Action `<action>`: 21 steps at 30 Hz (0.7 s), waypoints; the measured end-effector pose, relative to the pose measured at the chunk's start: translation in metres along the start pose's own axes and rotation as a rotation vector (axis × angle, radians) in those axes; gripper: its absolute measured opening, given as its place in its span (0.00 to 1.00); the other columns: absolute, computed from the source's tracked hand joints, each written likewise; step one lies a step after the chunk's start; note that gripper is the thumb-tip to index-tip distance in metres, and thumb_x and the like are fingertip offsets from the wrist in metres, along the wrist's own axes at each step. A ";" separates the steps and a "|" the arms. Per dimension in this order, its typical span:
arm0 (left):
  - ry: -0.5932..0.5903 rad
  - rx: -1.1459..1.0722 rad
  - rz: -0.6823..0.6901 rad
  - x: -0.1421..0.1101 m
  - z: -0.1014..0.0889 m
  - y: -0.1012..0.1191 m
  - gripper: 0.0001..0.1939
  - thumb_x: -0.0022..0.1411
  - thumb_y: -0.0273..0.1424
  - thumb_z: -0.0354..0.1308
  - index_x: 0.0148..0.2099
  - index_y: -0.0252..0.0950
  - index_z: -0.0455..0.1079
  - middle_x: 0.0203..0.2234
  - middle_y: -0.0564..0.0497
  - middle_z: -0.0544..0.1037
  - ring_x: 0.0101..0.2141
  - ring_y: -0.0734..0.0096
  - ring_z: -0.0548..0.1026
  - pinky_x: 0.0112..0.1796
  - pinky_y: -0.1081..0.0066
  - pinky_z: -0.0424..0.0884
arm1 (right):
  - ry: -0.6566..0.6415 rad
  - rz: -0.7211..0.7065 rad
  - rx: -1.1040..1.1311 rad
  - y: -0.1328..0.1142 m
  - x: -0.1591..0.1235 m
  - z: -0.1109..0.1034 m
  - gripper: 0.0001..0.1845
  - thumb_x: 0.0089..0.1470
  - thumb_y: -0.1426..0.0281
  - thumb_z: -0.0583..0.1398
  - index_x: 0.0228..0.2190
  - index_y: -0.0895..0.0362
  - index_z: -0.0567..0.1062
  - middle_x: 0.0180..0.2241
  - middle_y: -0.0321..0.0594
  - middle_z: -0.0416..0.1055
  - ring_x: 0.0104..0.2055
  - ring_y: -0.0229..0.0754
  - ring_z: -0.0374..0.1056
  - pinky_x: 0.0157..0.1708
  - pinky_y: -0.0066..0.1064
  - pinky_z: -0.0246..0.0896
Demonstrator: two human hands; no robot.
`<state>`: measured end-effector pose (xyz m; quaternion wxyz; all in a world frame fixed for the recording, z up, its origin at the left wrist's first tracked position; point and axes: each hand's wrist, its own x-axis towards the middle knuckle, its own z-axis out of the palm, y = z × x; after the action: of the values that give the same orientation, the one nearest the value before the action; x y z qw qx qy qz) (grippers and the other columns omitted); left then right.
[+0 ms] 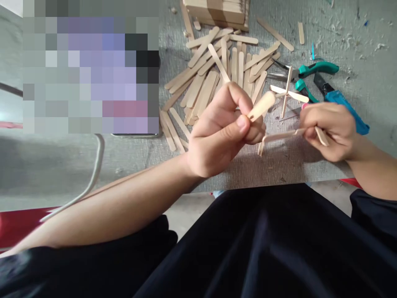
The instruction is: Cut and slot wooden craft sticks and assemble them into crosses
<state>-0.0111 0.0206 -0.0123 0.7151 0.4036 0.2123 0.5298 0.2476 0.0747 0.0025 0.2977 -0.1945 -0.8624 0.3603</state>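
My left hand (221,132) is closed, with thumb and fingers pinching a pale wooden craft stick (263,105) whose rounded end points up and right. Another stick (218,62) shows just above that hand; whether it is held or lies on the pile I cannot tell. In my right hand (330,130), also closed, is a thin assembly of craft-stick pieces (281,135). Its far end, with short crosswise bits, reaches just below my left fingers, and another piece pokes out beneath the right fingers. Behind the hands, a cross-shaped craft-stick piece (287,94) rests on the table.
Loose craft sticks (201,93) lie heaped beyond my left hand, with a stacked block of sticks (215,12) behind. Green-handled pliers (319,68) and a blue utility knife (349,108) lie at the right. A pale cable (99,153) hangs over the grey table (136,157) at left.
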 end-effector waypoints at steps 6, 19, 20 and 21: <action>0.024 0.032 -0.223 -0.007 -0.001 -0.012 0.17 0.72 0.41 0.71 0.40 0.41 0.66 0.25 0.56 0.68 0.25 0.74 0.65 0.29 0.67 0.62 | -0.099 0.256 0.524 -0.021 0.007 0.021 0.19 0.75 0.63 0.65 0.30 0.56 0.73 0.23 0.25 0.58 0.23 0.28 0.52 0.24 0.24 0.47; -0.117 -0.057 -0.280 -0.008 0.006 -0.010 0.15 0.74 0.38 0.69 0.41 0.40 0.65 0.23 0.59 0.62 0.24 0.77 0.57 0.29 0.71 0.58 | 0.011 0.419 0.840 -0.014 0.007 0.037 0.22 0.69 0.57 0.71 0.29 0.58 0.76 0.24 0.27 0.64 0.24 0.29 0.54 0.24 0.26 0.50; -0.127 -0.063 -0.280 -0.008 0.005 -0.010 0.15 0.74 0.37 0.69 0.41 0.39 0.65 0.23 0.59 0.62 0.24 0.77 0.58 0.29 0.71 0.58 | 0.033 0.407 0.869 -0.014 0.006 0.039 0.20 0.69 0.59 0.72 0.29 0.58 0.78 0.24 0.27 0.65 0.23 0.29 0.54 0.24 0.25 0.50; -0.133 -0.061 -0.280 -0.008 0.004 -0.010 0.14 0.74 0.37 0.68 0.42 0.39 0.65 0.23 0.59 0.63 0.24 0.76 0.58 0.29 0.71 0.59 | 0.047 0.407 0.898 -0.014 0.006 0.040 0.19 0.69 0.61 0.71 0.30 0.58 0.78 0.24 0.27 0.66 0.23 0.28 0.54 0.24 0.25 0.51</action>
<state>-0.0052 0.0105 -0.0190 0.8063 0.3824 0.2027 0.4032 0.2155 0.0482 -0.0074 0.2951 -0.2195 -0.5597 0.7426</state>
